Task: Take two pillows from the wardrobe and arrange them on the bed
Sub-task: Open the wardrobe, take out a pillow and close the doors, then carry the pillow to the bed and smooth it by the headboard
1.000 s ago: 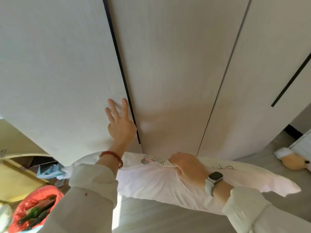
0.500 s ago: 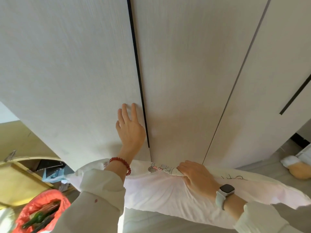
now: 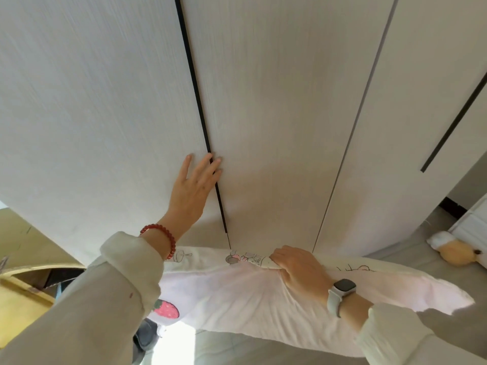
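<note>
- The soft, pale pink fabric pillow with cartoon line drawings and a strawberry print (image 3: pixel 237 293) hangs crosswise in front of the person, just below the wardrobe doors and above the grey floor (image 3: pixel 263 354). It sags and creases around the grip, so I judge it light and limp, neither slippery nor fragile.
- The right hand (image 3: pixel 297 267) is clenched over a bunched fold at the pillow's upper edge, near its middle. That hold looks sound. A corner grip would probably let the rest droop.
- The left hand (image 3: pixel 192 191) holds nothing. It lies flat and spread on the pale wood-grain wardrobe door (image 3: pixel 92 114), fingertips across the dark vertical seam (image 3: pixel 196 96).
- Room is tight ahead. The pillow's long ends could catch the yellow furniture edge (image 3: pixel 18 299) at left or the tan plush toy (image 3: pixel 456 254) on the floor at right.
</note>
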Motion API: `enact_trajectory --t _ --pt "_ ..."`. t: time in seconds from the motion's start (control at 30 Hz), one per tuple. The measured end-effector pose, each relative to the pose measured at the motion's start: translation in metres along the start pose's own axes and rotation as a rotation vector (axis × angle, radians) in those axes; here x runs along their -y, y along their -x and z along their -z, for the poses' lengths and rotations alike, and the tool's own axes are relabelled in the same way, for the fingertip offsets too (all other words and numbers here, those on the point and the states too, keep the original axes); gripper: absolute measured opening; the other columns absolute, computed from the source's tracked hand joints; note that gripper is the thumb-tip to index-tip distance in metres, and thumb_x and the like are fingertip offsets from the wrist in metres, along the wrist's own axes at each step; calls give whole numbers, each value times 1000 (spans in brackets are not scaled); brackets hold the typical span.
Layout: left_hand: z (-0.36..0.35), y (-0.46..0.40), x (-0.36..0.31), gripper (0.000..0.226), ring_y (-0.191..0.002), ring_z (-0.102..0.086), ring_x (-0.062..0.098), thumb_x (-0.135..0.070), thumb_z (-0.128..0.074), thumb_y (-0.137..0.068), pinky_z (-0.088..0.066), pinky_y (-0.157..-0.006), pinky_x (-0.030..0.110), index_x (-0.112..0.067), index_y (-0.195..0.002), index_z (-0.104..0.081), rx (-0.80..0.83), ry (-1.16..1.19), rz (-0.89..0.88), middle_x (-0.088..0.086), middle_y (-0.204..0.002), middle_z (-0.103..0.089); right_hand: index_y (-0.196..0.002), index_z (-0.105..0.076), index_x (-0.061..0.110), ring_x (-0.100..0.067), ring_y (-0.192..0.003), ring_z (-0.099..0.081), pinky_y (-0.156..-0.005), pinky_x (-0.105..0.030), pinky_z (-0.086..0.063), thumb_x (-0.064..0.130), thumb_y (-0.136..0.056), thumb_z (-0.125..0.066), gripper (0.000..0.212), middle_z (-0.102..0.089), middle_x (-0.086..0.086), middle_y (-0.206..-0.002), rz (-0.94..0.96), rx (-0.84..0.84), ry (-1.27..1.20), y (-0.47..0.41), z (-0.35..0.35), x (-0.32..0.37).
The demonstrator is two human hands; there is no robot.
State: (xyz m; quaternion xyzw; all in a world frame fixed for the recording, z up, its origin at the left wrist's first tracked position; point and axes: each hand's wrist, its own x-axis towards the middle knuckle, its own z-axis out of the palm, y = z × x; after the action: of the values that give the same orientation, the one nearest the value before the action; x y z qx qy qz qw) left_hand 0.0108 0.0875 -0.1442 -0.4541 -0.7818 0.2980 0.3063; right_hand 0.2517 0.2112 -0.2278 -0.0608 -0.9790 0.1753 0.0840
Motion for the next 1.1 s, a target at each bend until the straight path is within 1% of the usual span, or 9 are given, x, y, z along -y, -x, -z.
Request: enact_trajectory --t 0.07,0.2,0.33,0.43,0.57,0.63,0.8,0.93,1.1 --pt "-5 9 -5 69 -141 5 31 -37 -48 -88 1 -110 60 -22 -144 -10 1 237 -11 7 -156 -1 -92 -60 12 -27 -85 -56 -69 -33 -41 3 -84 -47 18 -65 -7 -90 -6 -23 12 -1 1 -1" --pt "12 41 -44 44 -133 -32 36 -35 -51 -88 -21 -104 64 -13 -127 -50 -181 866 44 16 -142 -42 -91 -63 14 -22 -76 -58 -64 -30 -46 1 -77 -59 19 -67 -1 -84 -23 -72 106 5 1 7" --pt "23 83 -83 47 -103 -61 23 -48 -40 -85 -49 -87 44 -17 -114 -60 -175 1199 -59 4 -114 -66 -81 -64 18 -16 -63 -57 -57 -19 -37 -1 -63 -73 28 -65 5 -71 -141 -184 168 19 0 19" --pt "12 101 -96 47 -90 -64 17 -52 -44 -82 -49 -80 32 -19 -109 -62 -158 1202 -171 -2 -102 -69 -83 -65 15 -18 -62 -58 -58 -22 -41 -4 -61 -75 31 -66 2 -71 -236 -251 208 28 -5 35" --pt "-9 109 -96 15 -73 -66 22 -21 -56 -79 -50 -68 32 -14 -87 -67 -282 1260 -232 1 -82 -71 -85 -67 16 -16 -61 -58 -58 -20 -40 2 -60 -77 31 -67 3 -71 -380 -283 301 39 -24 82" --pt "-13 115 -93 9 -65 -65 23 -12 -58 -75 -49 -63 31 -12 -81 -66 -311 1303 -309 3 -73 -70 -85 -67 15 -18 -61 -59 -57 -22 -43 -1 -57 -78 34 -67 2 -70 -511 -322 333 46 -35 110" --pt "-4 157 -80 25 -61 -60 25 -18 -41 -82 -34 -61 30 -9 -77 -64 -427 1401 -636 4 -66 -65 -82 -66 11 -25 -63 -60 -57 -32 -48 -10 -57 -67 32 -67 -3 -70 -828 -483 357 90 -61 201" --pt "26 197 -71 23 -58 -60 26 -17 -43 -80 -32 -60 32 -10 -74 -64 -540 1474 -859 4 -64 -64 -81 -64 10 -18 -70 -47 -61 -26 -30 -1 -66 -54 22 -65 -5 -70 -1073 -560 397 131 -73 277" --pt "73 270 -66 25 -59 -61 25 -17 -42 -79 -33 -61 30 -10 -77 -66 -595 1560 -1169 2 -66 -65 -84 -63 10 -25 -65 -58 -62 -28 -38 -3 -68 -62 21 -65 -4 -72 -1313 -641 483 190 -91 386"
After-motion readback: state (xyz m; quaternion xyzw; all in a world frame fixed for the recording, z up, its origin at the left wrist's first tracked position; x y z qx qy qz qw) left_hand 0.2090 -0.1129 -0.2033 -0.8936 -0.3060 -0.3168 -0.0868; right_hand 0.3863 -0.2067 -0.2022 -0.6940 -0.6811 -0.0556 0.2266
